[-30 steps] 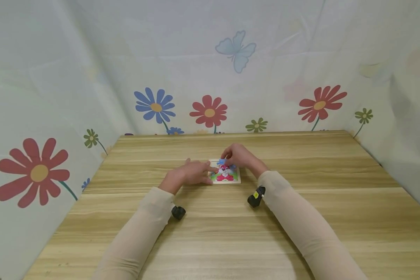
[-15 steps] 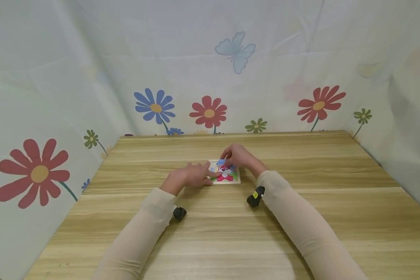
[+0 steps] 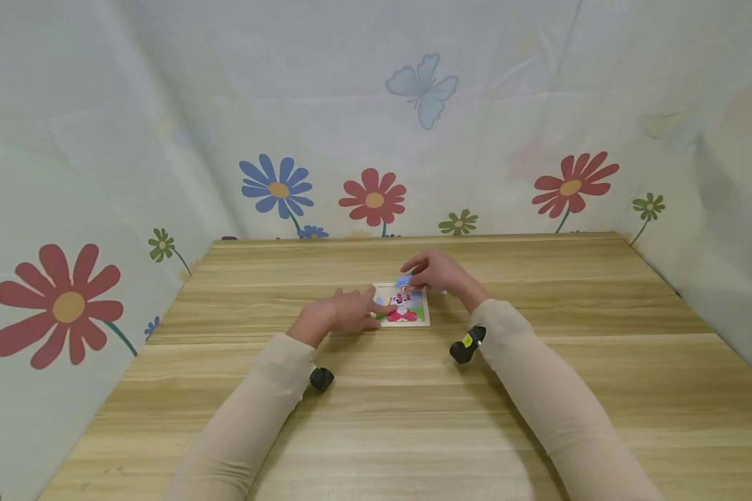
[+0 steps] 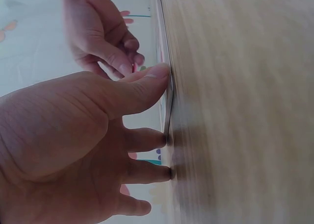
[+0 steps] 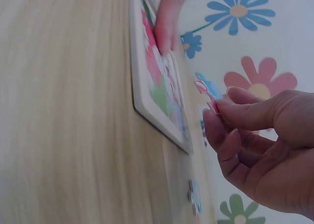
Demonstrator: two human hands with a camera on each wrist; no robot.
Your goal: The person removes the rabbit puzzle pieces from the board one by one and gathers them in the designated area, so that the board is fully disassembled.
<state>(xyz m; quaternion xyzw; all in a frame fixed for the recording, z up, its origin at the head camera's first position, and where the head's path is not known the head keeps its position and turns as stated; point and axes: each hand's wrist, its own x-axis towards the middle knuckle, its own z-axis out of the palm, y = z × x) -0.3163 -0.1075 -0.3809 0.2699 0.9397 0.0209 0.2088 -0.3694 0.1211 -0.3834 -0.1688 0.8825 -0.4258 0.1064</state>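
The wooden table (image 3: pixel 388 417) bears a loose piece (image 5: pixel 195 197) near the puzzle board (image 5: pixel 139 77).

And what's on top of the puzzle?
The left hand has fingers on the puzzle, where a pink animal shows. What those fingers cover can't be seen.

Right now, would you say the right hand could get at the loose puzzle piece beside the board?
Likely yes: the loose piece lies uncovered nearby, but the right hand pinches another piece, which may need setting down first.

Free tabletop (image 3: pixel 388 424) between sleeves (image 3: pixel 241 417), left fingers (image 3: pixel 385 309) blocking puzzle's (image 3: pixel 427 314) left edge
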